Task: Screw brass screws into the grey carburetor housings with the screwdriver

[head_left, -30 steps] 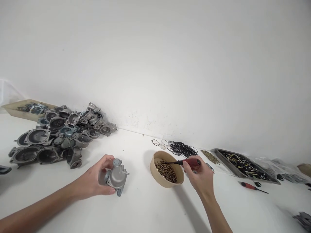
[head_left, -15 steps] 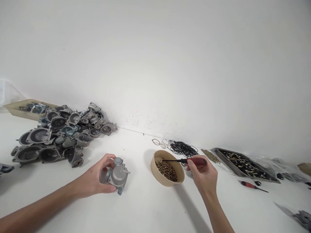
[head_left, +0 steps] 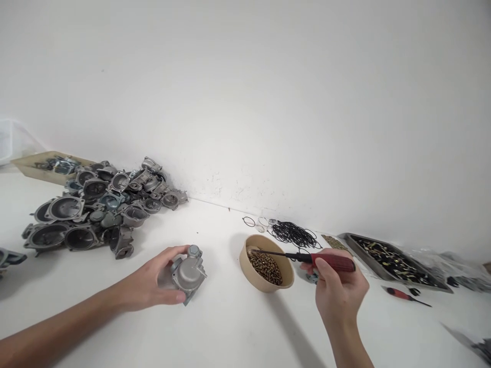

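My left hand [head_left: 153,281] is closed around a grey cast-metal carburetor bowl [head_left: 190,273], thumb in front and fingers behind, low over the white table. A round capped plug tops the bowl, and a small spout sticks out on its right. My right hand [head_left: 341,286] grips a red-handled screwdriver [head_left: 333,261] almost level, its dark shaft pointing left. The shaft passes over the rim of a tan paper tub [head_left: 251,276], and its tip is above the brassy screws [head_left: 268,268] inside. Whether a screw sits on the tip is too small to tell.
Piled carburetor bowls [head_left: 95,204] stand at the left, before a tan tray [head_left: 42,174] of parts. Black rubber rings [head_left: 293,234] lie along the wall. At the right are a metal tray [head_left: 391,260] of small parts and a second screwdriver [head_left: 399,294].
My right hand has drawn to the right and nearer to me with the screwdriver, which now shows more of its shaft. My left hand keeps the carburetor bowl in nearly the same place.
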Available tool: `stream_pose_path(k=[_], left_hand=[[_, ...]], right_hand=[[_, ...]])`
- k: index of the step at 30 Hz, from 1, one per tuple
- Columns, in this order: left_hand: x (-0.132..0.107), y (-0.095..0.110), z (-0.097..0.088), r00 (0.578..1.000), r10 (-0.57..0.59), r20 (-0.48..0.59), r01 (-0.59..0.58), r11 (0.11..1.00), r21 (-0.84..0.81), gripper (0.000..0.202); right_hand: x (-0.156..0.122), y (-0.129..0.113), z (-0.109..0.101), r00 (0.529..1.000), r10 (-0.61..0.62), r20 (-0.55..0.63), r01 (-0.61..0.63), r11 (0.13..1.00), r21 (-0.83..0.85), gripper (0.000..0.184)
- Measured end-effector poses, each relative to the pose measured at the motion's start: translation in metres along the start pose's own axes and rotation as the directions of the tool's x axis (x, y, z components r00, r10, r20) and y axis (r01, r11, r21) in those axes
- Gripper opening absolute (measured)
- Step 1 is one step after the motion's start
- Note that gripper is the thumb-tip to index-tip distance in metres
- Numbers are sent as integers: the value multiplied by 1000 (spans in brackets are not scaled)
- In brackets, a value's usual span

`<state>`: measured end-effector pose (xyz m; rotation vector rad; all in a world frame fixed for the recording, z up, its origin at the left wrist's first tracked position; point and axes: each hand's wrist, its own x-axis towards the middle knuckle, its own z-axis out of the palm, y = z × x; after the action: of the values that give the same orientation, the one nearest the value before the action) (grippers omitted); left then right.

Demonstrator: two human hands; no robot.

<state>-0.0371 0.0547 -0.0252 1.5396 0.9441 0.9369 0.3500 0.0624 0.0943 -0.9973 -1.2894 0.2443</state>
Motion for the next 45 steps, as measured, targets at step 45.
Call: stream_pose_path(k=[45], left_hand=[[3,8,7,994,42,101,-49,997,60,103]], right_hand=[[-56,-35,57,896,301,326,-398,871,289,20]])
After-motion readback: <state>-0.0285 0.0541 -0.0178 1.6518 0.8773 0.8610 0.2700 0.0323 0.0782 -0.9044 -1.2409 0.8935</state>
